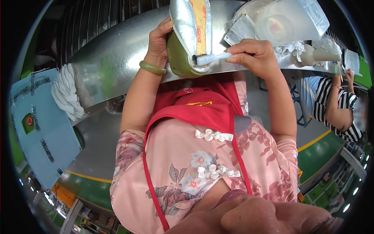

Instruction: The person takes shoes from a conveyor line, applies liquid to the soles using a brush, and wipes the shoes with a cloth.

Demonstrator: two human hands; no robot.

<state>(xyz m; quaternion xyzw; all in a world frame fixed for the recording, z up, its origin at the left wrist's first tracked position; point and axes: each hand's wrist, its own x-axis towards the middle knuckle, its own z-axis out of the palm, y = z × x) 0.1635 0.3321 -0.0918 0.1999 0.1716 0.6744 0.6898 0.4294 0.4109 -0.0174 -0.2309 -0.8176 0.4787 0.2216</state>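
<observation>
My left hand (pixel 159 41), with a green bangle at the wrist, grips the left side of an olive-green shell (pixel 180 58) over the metal table. Shiny silver foil (pixel 183 21) lines the shell's face, and a yellow strip with red markings (pixel 200 23) runs down its middle. In my right hand (pixel 251 54), thumb and fingers pinch a pale blue-white brush (pixel 212 58), much like a toothbrush. Its dark bristle end touches the shell's lower rim, at the strip's bottom end. Some fingers of my left hand are hidden behind the shell.
On the metal table (pixel 128 43), a translucent plastic tub (pixel 274 29), crumpled white wrapping and a beige bottle-shaped item (pixel 311 55) stand at right. White cloths (pixel 67 91) and a blue printed sheet (pixel 46 128) hang at left. Another person in stripes (pixel 337 105) works at far right.
</observation>
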